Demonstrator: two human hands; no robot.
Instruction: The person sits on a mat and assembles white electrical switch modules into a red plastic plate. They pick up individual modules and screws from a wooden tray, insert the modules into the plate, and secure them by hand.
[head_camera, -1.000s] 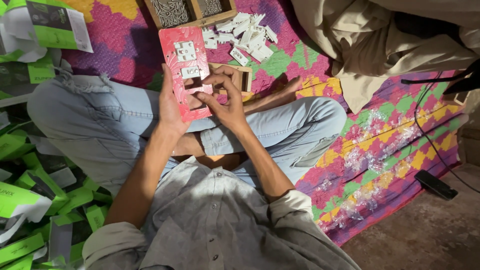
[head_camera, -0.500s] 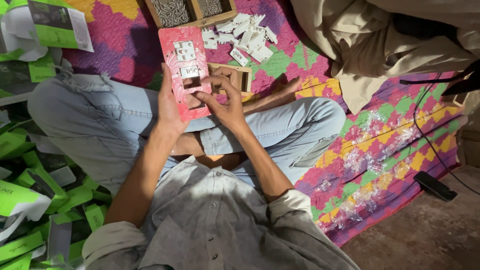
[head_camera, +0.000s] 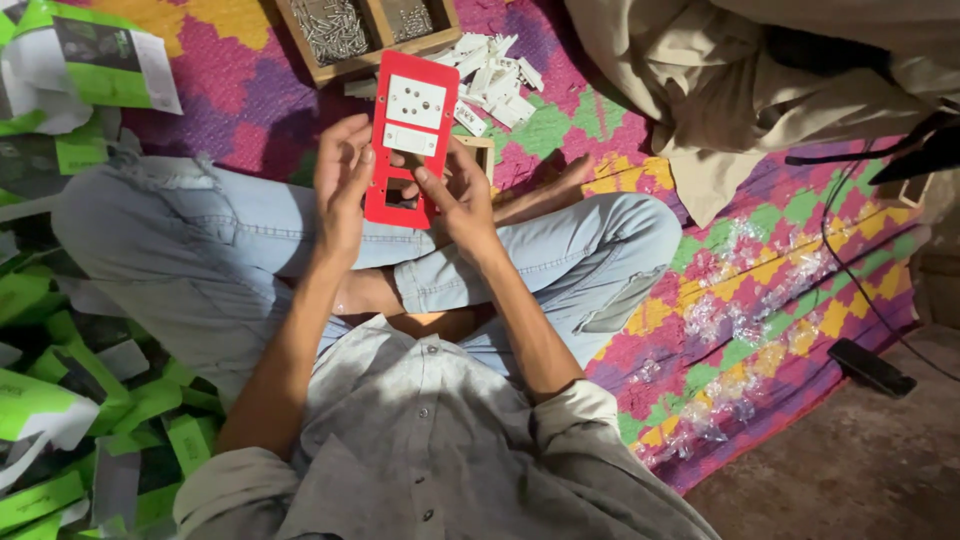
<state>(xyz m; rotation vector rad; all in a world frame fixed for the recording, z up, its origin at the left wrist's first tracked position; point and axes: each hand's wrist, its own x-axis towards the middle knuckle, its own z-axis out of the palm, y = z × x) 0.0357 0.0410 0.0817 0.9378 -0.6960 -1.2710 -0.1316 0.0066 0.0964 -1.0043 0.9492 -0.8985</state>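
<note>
I sit cross-legged and hold a red plastic switch plate (head_camera: 412, 135) upright over my lap. A white socket module and a white switch piece sit in its upper openings; a lower opening is bare. My left hand (head_camera: 342, 188) grips the plate's left edge. My right hand (head_camera: 455, 195) holds its lower right side, with a finger at the bare opening. A pile of small white plastic parts (head_camera: 495, 75) lies on the mat just beyond the plate.
A wooden tray (head_camera: 325, 68) with compartments of metal screws stands at the top. Green and white cardboard packaging (head_camera: 70, 420) is heaped on the left. A colourful patterned mat (head_camera: 770, 290) lies underneath, beige cloth (head_camera: 700, 90) at upper right, and a black device (head_camera: 870, 367) with a cable at right.
The plate has tilted slightly, and my right hand's fingers have shifted along its lower part. Both hands stay on the plate.
</note>
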